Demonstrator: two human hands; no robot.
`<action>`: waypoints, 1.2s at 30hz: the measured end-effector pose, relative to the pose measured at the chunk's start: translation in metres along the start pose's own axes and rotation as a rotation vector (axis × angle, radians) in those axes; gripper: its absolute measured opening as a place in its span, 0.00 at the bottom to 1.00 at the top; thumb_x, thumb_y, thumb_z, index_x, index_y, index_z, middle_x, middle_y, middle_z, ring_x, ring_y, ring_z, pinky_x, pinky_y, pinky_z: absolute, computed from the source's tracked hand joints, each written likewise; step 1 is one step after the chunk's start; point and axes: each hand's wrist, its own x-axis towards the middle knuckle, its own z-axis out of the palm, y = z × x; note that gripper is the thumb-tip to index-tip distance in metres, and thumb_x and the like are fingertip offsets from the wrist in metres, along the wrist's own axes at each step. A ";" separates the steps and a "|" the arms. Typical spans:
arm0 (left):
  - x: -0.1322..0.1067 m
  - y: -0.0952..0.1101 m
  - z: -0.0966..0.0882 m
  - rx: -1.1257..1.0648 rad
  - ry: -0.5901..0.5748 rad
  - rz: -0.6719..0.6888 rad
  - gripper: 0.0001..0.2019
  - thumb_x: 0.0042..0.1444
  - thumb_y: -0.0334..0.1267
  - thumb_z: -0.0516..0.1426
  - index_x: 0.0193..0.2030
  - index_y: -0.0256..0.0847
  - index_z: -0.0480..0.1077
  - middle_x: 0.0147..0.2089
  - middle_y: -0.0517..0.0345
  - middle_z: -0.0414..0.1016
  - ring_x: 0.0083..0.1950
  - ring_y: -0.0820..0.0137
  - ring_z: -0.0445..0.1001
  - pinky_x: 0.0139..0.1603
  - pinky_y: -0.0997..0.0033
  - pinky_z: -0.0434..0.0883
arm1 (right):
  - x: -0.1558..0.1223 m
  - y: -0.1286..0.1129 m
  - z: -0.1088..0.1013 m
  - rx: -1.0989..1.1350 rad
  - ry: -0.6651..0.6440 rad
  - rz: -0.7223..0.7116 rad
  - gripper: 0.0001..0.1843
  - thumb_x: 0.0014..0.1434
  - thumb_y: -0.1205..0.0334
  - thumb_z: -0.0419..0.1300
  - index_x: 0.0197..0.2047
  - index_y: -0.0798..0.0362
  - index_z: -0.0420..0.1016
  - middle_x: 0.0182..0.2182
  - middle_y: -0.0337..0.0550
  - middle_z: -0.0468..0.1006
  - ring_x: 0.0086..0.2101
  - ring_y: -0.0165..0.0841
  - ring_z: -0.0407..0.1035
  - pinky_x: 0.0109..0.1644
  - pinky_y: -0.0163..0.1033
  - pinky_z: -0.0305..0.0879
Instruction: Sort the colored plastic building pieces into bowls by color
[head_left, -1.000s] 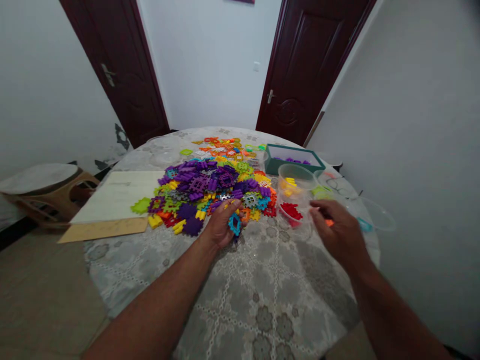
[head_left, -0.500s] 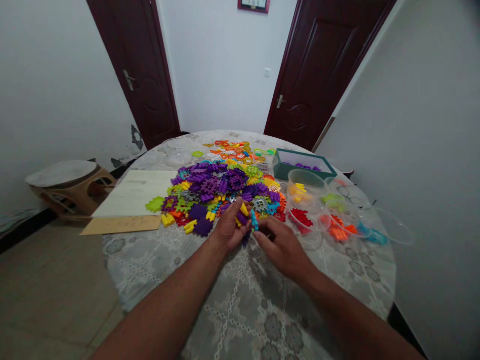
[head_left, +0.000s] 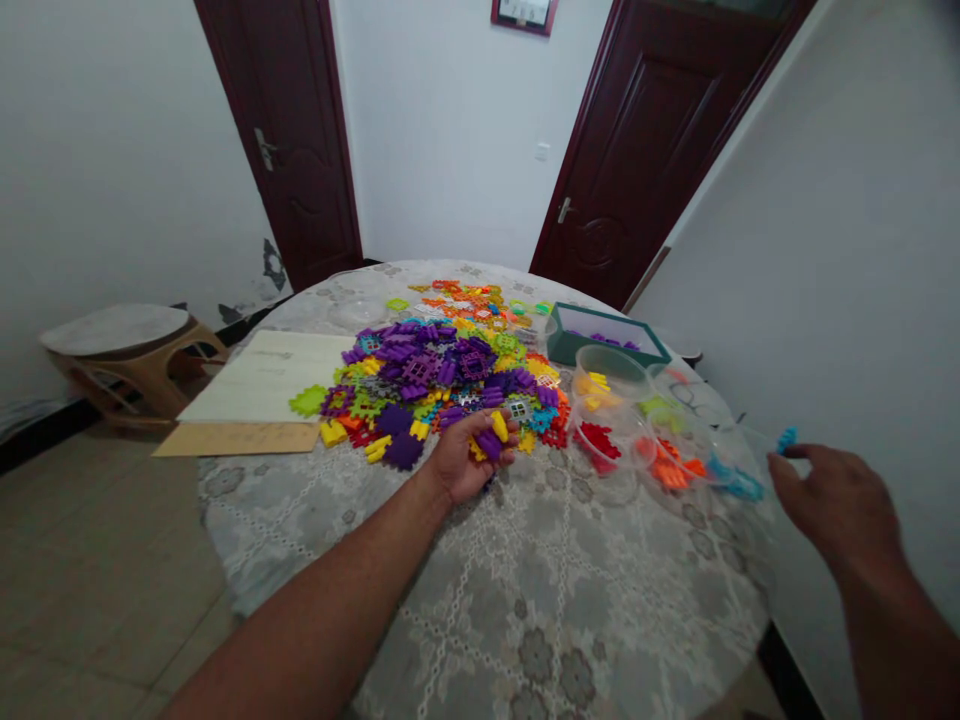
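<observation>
A heap of coloured plastic building pieces [head_left: 450,375] lies in the middle of the round table [head_left: 525,600]. My left hand [head_left: 469,455] rests at the heap's near edge, fingers curled round a few yellow and purple pieces. My right hand [head_left: 840,500] hangs far out to the right, over the clear bowl of blue pieces [head_left: 739,480], pinching a small blue piece [head_left: 786,438] between fingertips. Clear bowls hold red pieces [head_left: 600,440], orange pieces [head_left: 671,465] and yellow pieces [head_left: 600,375].
A teal box [head_left: 604,335] with purple pieces stands at the back right. A pale board on cardboard [head_left: 259,385] lies at the table's left. A low stool [head_left: 127,355] stands on the floor to the left. Two dark doors [head_left: 300,150] are behind.
My right hand took a blue piece from my left hand and swung out to the right over the bowls. My left hand stayed at the heap's edge.
</observation>
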 end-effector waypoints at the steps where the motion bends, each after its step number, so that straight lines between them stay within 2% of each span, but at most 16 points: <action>1: 0.000 0.000 0.000 0.012 -0.012 0.006 0.14 0.52 0.30 0.64 0.46 0.35 0.77 0.40 0.47 0.82 0.37 0.65 0.81 0.29 0.72 0.75 | -0.001 0.018 0.009 -0.021 -0.010 0.027 0.12 0.57 0.42 0.54 0.30 0.38 0.69 0.29 0.55 0.74 0.36 0.59 0.74 0.41 0.63 0.67; 3: -0.001 -0.001 0.001 0.036 -0.021 0.016 0.14 0.51 0.29 0.65 0.46 0.36 0.77 0.41 0.46 0.82 0.38 0.64 0.82 0.31 0.72 0.76 | -0.003 0.043 0.025 -0.042 -0.046 0.128 0.12 0.49 0.41 0.57 0.25 0.39 0.68 0.24 0.51 0.71 0.29 0.56 0.71 0.35 0.61 0.65; 5: -0.002 -0.002 0.001 0.060 -0.015 0.026 0.14 0.52 0.28 0.65 0.46 0.36 0.76 0.44 0.45 0.83 0.41 0.63 0.83 0.33 0.70 0.78 | -0.004 0.054 0.036 -0.049 -0.109 0.248 0.12 0.42 0.43 0.60 0.22 0.40 0.68 0.22 0.49 0.70 0.25 0.52 0.68 0.31 0.59 0.63; 7: -0.003 -0.002 0.001 0.076 -0.010 0.023 0.14 0.53 0.29 0.66 0.47 0.36 0.75 0.46 0.44 0.83 0.43 0.61 0.84 0.36 0.68 0.79 | -0.004 0.050 0.038 -0.052 -0.147 0.339 0.11 0.39 0.45 0.62 0.20 0.41 0.69 0.23 0.50 0.71 0.25 0.52 0.68 0.30 0.59 0.62; 9: -0.003 -0.002 0.000 0.084 -0.014 0.017 0.14 0.55 0.30 0.66 0.48 0.36 0.75 0.47 0.43 0.84 0.45 0.60 0.84 0.38 0.67 0.80 | -0.004 0.031 0.031 -0.035 -0.098 0.318 0.10 0.44 0.45 0.61 0.23 0.41 0.72 0.27 0.54 0.74 0.30 0.56 0.73 0.34 0.62 0.64; 11: -0.003 -0.003 0.000 0.086 -0.018 0.018 0.15 0.55 0.29 0.66 0.49 0.37 0.74 0.48 0.43 0.83 0.45 0.59 0.85 0.38 0.67 0.81 | -0.004 -0.003 0.018 0.011 0.005 0.191 0.10 0.54 0.47 0.56 0.29 0.40 0.75 0.33 0.57 0.78 0.39 0.60 0.76 0.42 0.65 0.67; 13: -0.003 -0.003 0.000 0.094 -0.027 0.019 0.16 0.54 0.29 0.67 0.49 0.37 0.73 0.49 0.42 0.83 0.45 0.58 0.85 0.38 0.67 0.81 | -0.003 -0.049 0.000 0.091 0.065 0.054 0.13 0.61 0.50 0.53 0.37 0.43 0.78 0.40 0.59 0.81 0.45 0.58 0.76 0.50 0.64 0.69; 15: -0.003 -0.003 -0.001 0.114 -0.041 0.018 0.17 0.54 0.29 0.67 0.50 0.37 0.73 0.50 0.42 0.83 0.46 0.58 0.85 0.40 0.66 0.81 | -0.005 -0.104 -0.018 0.241 0.030 0.002 0.14 0.64 0.52 0.54 0.45 0.47 0.78 0.44 0.55 0.81 0.41 0.50 0.77 0.50 0.58 0.73; 19: -0.005 -0.004 -0.001 0.195 -0.089 0.003 0.19 0.54 0.30 0.69 0.53 0.37 0.73 0.54 0.39 0.82 0.49 0.57 0.84 0.43 0.65 0.81 | -0.013 -0.214 -0.044 0.644 -0.224 -0.194 0.14 0.70 0.57 0.56 0.55 0.48 0.75 0.49 0.51 0.80 0.41 0.40 0.77 0.46 0.48 0.76; 21: -0.007 -0.005 0.000 0.248 -0.123 -0.016 0.21 0.53 0.31 0.70 0.54 0.37 0.74 0.56 0.39 0.81 0.51 0.57 0.84 0.46 0.64 0.81 | -0.017 -0.259 -0.050 0.790 -0.350 -0.303 0.19 0.70 0.61 0.57 0.63 0.46 0.71 0.55 0.52 0.78 0.41 0.38 0.76 0.48 0.48 0.77; 23: -0.007 -0.006 -0.001 0.298 -0.168 -0.019 0.22 0.53 0.32 0.71 0.55 0.38 0.76 0.56 0.40 0.81 0.51 0.58 0.83 0.46 0.65 0.80 | -0.017 -0.293 -0.049 0.878 -0.405 -0.374 0.24 0.69 0.66 0.58 0.67 0.45 0.67 0.58 0.52 0.76 0.48 0.39 0.75 0.52 0.49 0.77; 25: -0.006 -0.007 -0.002 0.333 -0.211 0.000 0.22 0.51 0.32 0.71 0.54 0.38 0.77 0.53 0.42 0.82 0.49 0.59 0.83 0.45 0.67 0.78 | -0.016 -0.315 -0.043 0.892 -0.446 -0.427 0.27 0.68 0.68 0.60 0.68 0.46 0.66 0.61 0.52 0.74 0.56 0.42 0.72 0.58 0.51 0.74; 27: -0.004 -0.008 -0.003 0.362 -0.235 0.018 0.22 0.49 0.31 0.71 0.52 0.38 0.78 0.51 0.45 0.83 0.47 0.60 0.83 0.43 0.69 0.77 | -0.016 -0.327 -0.035 0.867 -0.481 -0.452 0.25 0.67 0.69 0.60 0.65 0.48 0.69 0.61 0.51 0.74 0.60 0.42 0.70 0.61 0.51 0.72; 30: -0.003 -0.008 -0.005 0.388 -0.228 -0.001 0.21 0.50 0.31 0.70 0.52 0.38 0.78 0.51 0.45 0.83 0.47 0.61 0.83 0.43 0.69 0.77 | -0.019 -0.332 -0.025 0.867 -0.485 -0.428 0.18 0.68 0.71 0.59 0.58 0.50 0.74 0.58 0.51 0.75 0.56 0.40 0.72 0.59 0.49 0.73; 33: -0.005 -0.006 -0.004 0.390 -0.192 -0.034 0.20 0.54 0.32 0.70 0.54 0.39 0.77 0.53 0.45 0.82 0.48 0.61 0.83 0.46 0.67 0.79 | -0.023 -0.325 -0.024 0.962 -0.413 -0.381 0.15 0.68 0.72 0.60 0.55 0.49 0.76 0.53 0.48 0.77 0.53 0.38 0.73 0.58 0.46 0.72; 36: -0.008 -0.003 0.000 0.382 -0.142 -0.074 0.19 0.56 0.32 0.69 0.54 0.39 0.76 0.54 0.44 0.82 0.48 0.61 0.83 0.44 0.66 0.80 | -0.012 -0.305 -0.029 1.003 -0.344 -0.298 0.11 0.67 0.70 0.60 0.50 0.49 0.78 0.45 0.44 0.80 0.48 0.36 0.74 0.54 0.44 0.71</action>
